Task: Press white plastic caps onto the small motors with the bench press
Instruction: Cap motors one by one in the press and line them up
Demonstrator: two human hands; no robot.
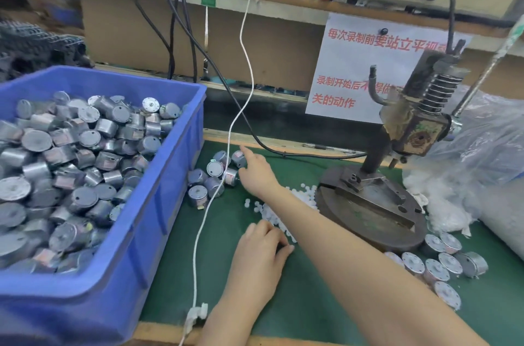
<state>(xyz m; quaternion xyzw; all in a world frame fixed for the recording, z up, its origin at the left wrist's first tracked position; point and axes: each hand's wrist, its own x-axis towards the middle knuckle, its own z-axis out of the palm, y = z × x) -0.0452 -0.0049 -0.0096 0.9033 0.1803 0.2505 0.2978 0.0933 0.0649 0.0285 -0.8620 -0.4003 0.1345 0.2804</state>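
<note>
Closest up, the left hand sits palm-down on the green mat, in front of and left of the bench press. Its fingers are curled over, tips at the near edge of the pile of white caps. Can't tell if it's actually pinching one, the fingertips hide it.

That cap pile lies loose on the mat right against the left side of the press's round base.

The right hand is reached way across, well left of the press, with the forearm passing over the caps. Index finger is straight out and the other fingers tuck down among the loose motors lying there. Can't say whether it has hold of one.

Containers: the blue bin is furthest left of the press, past the loose ones, and it's heaped nearly to the rim with binned motors, all jumbled at every angle. On the right of the press a clear plastic bag slumps open with white stuff spilling at its mouth; too blurry to call.

Another bunch of motors sits on the mat just front-right of the press base. A white cable hangs down left of the press, and a paper sign with red writing is behind it.
</note>
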